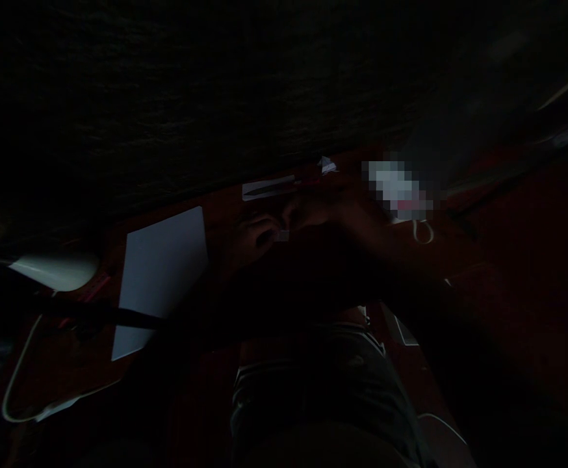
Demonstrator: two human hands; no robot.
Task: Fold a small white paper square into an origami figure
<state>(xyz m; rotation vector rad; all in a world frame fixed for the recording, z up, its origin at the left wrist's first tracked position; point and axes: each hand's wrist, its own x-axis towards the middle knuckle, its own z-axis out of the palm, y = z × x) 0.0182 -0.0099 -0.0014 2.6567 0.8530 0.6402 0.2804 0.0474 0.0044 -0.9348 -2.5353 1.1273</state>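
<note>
The scene is very dark. My left hand [255,235] and my right hand [313,209] meet over a reddish-brown table [459,260], both with fingers curled. Between their fingertips sits a small pale piece of paper [281,235], pinched from both sides. A white sheet of paper [162,273] lies flat to the left of my left hand. Beyond my hands rests a narrow white strip [268,188] with a dark pen-like thing on it, and a small folded paper shape [327,165] lies further back.
A white rounded object [60,270] sits at the far left, with a white cable [15,383] looping below it. A dark strap [118,317] crosses the sheet's lower part. A blurred-out pale patch [401,188] and a small ring-like loop [423,231] lie right of my hands.
</note>
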